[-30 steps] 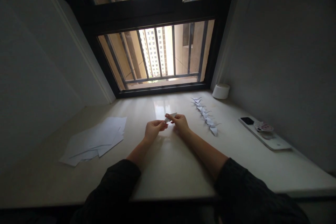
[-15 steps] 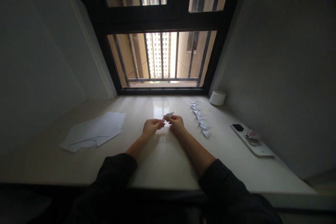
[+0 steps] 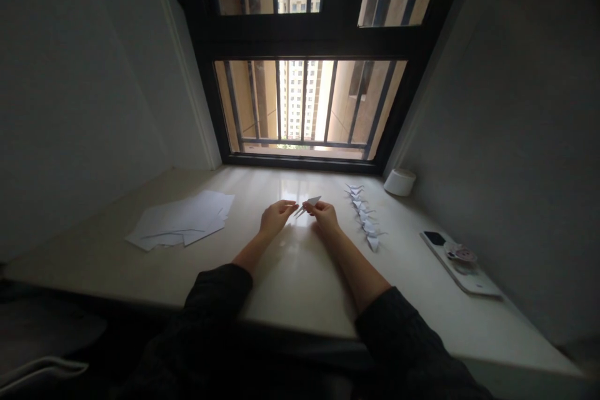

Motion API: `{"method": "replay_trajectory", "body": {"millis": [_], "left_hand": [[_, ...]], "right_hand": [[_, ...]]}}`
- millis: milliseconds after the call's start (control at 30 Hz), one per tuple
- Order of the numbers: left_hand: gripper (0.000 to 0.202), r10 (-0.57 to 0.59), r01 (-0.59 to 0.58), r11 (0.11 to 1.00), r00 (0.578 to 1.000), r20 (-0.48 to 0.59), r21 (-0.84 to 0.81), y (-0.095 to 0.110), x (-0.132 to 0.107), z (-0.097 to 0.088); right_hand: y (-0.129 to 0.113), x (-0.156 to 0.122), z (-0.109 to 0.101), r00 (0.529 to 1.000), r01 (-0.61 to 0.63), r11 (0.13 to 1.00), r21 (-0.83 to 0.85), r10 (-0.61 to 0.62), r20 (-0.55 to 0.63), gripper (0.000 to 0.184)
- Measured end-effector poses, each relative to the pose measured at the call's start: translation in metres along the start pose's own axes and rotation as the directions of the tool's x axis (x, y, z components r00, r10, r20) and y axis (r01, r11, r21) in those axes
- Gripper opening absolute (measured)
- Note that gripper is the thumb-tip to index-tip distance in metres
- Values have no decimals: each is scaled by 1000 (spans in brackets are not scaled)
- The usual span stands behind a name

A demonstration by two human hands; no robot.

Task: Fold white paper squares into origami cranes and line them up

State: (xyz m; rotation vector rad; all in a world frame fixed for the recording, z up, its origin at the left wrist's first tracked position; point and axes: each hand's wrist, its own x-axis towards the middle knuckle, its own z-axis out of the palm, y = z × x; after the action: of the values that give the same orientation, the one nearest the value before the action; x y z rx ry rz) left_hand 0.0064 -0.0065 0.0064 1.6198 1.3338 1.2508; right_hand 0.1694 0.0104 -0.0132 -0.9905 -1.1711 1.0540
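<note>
A partly folded piece of white origami paper (image 3: 314, 200) is pinched between the thumb and fingers of my right hand (image 3: 327, 216). It is a narrow kite shape, its pointed end up and to the right, with two thin split legs pointing down to the left. My left hand (image 3: 275, 216) is just left of those legs, its fingers stretched toward them and seemingly holding nothing. Whether a fingertip brushes the paper is too small to tell. Right of my hands, several folded paper cranes (image 3: 364, 217) stand in a row.
Loose white paper sheets (image 3: 180, 219) lie in an overlapping pile on the left of the pale windowsill (image 3: 290, 287). On the right lies a phone (image 3: 462, 265) with a round grip on its back. A white cup-like object (image 3: 400, 182) stands near the window corner.
My left hand has let go of the paper and drawn slightly away, and the two split legs now show. The right hand keeps its pinch. The whole view has shifted and tilted a little.
</note>
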Motion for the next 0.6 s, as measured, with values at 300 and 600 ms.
{"method": "replay_trajectory", "body": {"millis": [300,600], "left_hand": [[27,78,-105,957,991,109,271,15,23,6],[38,-108,127,966,990,94,-226,-6,26,8]], "right_hand": [[8,4,-8,1000,-4,983,-186,10,29,38],[1,-2,2,991,131,955,-265,-137,-4,47]]}}
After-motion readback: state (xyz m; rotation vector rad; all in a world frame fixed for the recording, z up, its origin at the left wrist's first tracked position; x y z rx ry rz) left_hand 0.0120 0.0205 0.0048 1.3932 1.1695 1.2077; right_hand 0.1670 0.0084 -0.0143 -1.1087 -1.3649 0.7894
